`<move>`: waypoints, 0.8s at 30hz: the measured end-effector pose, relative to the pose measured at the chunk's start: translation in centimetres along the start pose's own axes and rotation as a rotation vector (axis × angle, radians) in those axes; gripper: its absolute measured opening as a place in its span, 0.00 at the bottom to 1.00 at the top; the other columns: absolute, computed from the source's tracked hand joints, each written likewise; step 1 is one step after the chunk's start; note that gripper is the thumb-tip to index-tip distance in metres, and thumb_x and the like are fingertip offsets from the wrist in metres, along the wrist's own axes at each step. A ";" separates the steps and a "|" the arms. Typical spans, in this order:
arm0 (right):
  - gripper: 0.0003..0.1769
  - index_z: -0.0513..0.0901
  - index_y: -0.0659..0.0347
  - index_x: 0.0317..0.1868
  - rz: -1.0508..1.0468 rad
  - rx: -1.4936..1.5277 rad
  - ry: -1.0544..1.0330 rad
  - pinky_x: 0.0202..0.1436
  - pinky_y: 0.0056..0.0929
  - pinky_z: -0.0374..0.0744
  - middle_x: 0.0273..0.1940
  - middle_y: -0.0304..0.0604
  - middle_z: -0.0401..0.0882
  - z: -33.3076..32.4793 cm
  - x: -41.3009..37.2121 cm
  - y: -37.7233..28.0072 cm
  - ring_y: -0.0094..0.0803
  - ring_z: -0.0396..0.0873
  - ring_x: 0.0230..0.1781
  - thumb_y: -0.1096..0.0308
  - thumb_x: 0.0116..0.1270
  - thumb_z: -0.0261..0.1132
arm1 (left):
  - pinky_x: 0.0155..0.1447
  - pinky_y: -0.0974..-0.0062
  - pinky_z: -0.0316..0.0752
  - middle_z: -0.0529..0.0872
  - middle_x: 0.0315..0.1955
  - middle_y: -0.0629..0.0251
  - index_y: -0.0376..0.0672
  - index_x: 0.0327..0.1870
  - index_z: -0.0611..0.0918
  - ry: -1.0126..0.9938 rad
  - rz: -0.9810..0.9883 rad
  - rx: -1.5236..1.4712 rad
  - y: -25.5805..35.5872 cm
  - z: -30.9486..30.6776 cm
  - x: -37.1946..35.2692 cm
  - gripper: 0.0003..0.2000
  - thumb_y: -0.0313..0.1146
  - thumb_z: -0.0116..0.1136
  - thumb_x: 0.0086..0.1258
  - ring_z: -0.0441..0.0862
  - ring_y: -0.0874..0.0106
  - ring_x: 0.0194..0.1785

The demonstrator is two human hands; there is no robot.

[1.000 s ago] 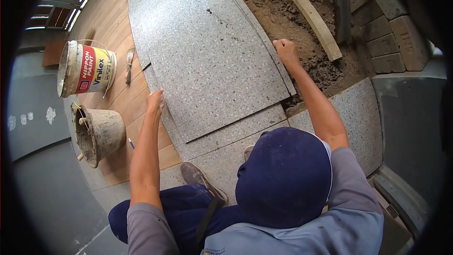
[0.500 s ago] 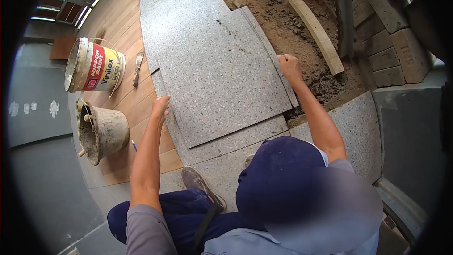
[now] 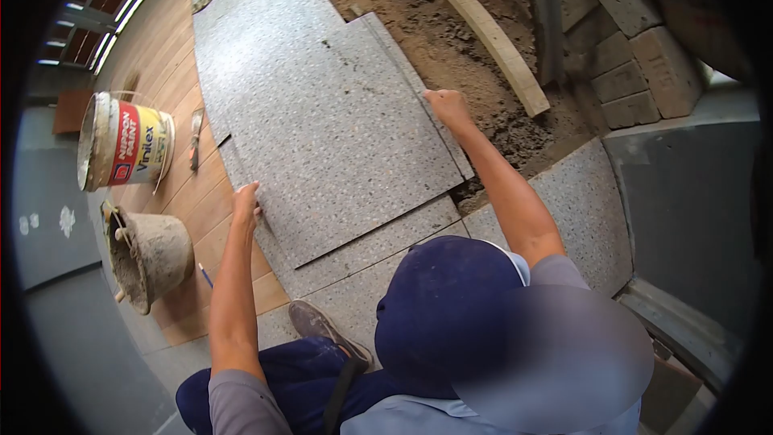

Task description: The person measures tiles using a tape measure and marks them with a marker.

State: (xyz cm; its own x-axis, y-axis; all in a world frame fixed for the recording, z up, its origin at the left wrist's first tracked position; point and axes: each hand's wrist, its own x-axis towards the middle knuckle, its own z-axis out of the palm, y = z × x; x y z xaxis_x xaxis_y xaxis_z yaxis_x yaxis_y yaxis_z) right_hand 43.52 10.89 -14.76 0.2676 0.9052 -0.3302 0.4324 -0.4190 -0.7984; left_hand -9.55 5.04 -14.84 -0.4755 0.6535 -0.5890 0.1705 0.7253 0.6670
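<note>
A large grey speckled tile [image 3: 338,137] lies loose on top of other speckled tiles laid on the floor. My left hand [image 3: 246,204] grips its left edge near the lower corner. My right hand [image 3: 445,107] is closed over its right edge, next to the bare dirt bed [image 3: 451,24]. A second loose tile edge shows just under the top one on the right side. My cap and shoulders fill the bottom of the view.
A paint bucket [image 3: 121,145] lies on its side at the left, with a mortar-caked pail [image 3: 149,254] below it. A trowel [image 3: 196,138] rests on the wood-look floor. A wooden batten [image 3: 498,50] and stacked blocks [image 3: 636,64] sit at the far right.
Both hands stay on the tile's edges. My left hand has slid a little down its left edge toward the lower corner. My head has shifted, so the whole scene sits further left.
</note>
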 end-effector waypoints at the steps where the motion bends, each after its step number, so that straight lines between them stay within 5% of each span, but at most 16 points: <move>1: 0.27 0.81 0.74 0.31 0.030 0.027 -0.036 0.40 0.46 0.76 0.29 0.56 0.82 -0.1 0.2 -0.2 0.42 0.79 0.31 0.51 0.69 0.65 | 0.71 0.48 0.65 0.80 0.63 0.47 0.35 0.66 0.78 0.002 -0.002 -0.014 0.0 0.0 0.1 0.29 0.43 0.64 0.69 0.74 0.53 0.68; 5: 0.30 0.75 0.72 0.26 0.091 0.141 -0.032 0.34 0.41 0.69 0.24 0.40 0.71 0.7 1.2 0.2 0.30 0.65 0.29 0.49 0.70 0.67 | 0.72 0.51 0.64 0.81 0.61 0.49 0.35 0.63 0.78 0.060 0.010 -0.012 -0.5 0.1 1.3 0.26 0.43 0.64 0.69 0.76 0.53 0.66; 6: 0.30 0.83 0.75 0.37 0.164 0.128 -0.110 0.46 0.43 0.76 0.37 0.50 0.83 0.1 1.2 -0.2 0.36 0.77 0.40 0.47 0.70 0.67 | 0.73 0.50 0.63 0.77 0.65 0.47 0.33 0.66 0.75 0.026 0.005 -0.021 -0.4 0.3 1.2 0.29 0.43 0.64 0.69 0.73 0.52 0.68; 9: 0.36 0.83 0.75 0.59 0.278 0.157 -0.223 0.64 0.47 0.74 0.63 0.63 0.80 -0.2 1.7 -0.7 0.48 0.76 0.66 0.45 0.71 0.67 | 0.76 0.50 0.61 0.70 0.70 0.45 0.31 0.72 0.70 -0.022 -0.033 -0.077 0.0 0.1 1.2 0.34 0.43 0.63 0.70 0.70 0.51 0.70; 10: 0.42 0.73 0.70 0.72 0.326 0.273 -0.290 0.75 0.53 0.64 0.77 0.66 0.62 -0.7 1.4 -1.0 0.54 0.59 0.80 0.45 0.70 0.67 | 0.76 0.52 0.63 0.72 0.68 0.47 0.32 0.71 0.71 -0.010 -0.057 -0.115 -0.1 0.3 1.8 0.32 0.43 0.62 0.70 0.71 0.53 0.69; 14: 0.35 0.81 0.71 0.63 0.304 0.341 -0.226 0.70 0.53 0.69 0.68 0.66 0.75 0.3 1.1 -0.1 0.54 0.70 0.72 0.48 0.68 0.71 | 0.71 0.63 0.70 0.79 0.62 0.54 0.34 0.67 0.74 -0.118 -0.181 -0.302 0.3 0.4 2.1 0.28 0.42 0.60 0.71 0.77 0.61 0.64; 16: 0.30 0.85 0.71 0.56 0.261 0.390 -0.184 0.67 0.53 0.71 0.62 0.64 0.79 1.2 1.5 0.7 0.52 0.74 0.67 0.51 0.67 0.73 | 0.68 0.67 0.72 0.81 0.59 0.57 0.34 0.65 0.76 -0.018 -0.222 -0.328 -0.5 0.9 4.4 0.26 0.42 0.59 0.71 0.78 0.65 0.61; 18: 0.20 0.73 0.60 0.28 0.203 0.417 -0.084 0.40 0.43 0.64 0.32 0.43 0.68 -0.6 -0.8 -2.3 0.34 0.65 0.36 0.58 0.65 0.74 | 0.65 0.67 0.73 0.82 0.55 0.58 0.34 0.63 0.76 -0.019 -0.244 -0.399 -1.0 0.7 5.6 0.25 0.41 0.59 0.70 0.79 0.65 0.58; 19: 0.27 0.67 0.54 0.14 0.182 0.426 -0.034 0.27 0.38 0.60 0.17 0.33 0.62 -1.5 -2.5 -3.5 0.26 0.60 0.20 0.61 0.64 0.74 | 0.64 0.66 0.74 0.82 0.53 0.57 0.34 0.62 0.76 -0.076 -0.249 -0.453 -0.6 0.7 4.7 0.25 0.40 0.60 0.68 0.78 0.64 0.55; 24: 0.20 0.77 0.58 0.19 0.118 0.371 0.024 0.26 0.33 0.62 0.21 0.34 0.68 -7.9 -6.2 -9.3 0.25 0.63 0.24 0.62 0.63 0.76 | 0.65 0.65 0.72 0.80 0.55 0.55 0.31 0.62 0.74 -0.113 -0.224 -0.450 3.7 2.8 -2.3 0.27 0.41 0.60 0.68 0.77 0.63 0.57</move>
State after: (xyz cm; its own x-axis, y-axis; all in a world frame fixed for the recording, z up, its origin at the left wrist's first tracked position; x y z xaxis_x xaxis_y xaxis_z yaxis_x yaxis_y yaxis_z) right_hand 44.64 8.59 -1.29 0.3188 0.8485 -0.4225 0.0580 -0.4624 -0.8848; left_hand -5.38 6.81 -12.29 -0.3574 0.5298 -0.7691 -0.3255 0.7012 0.6343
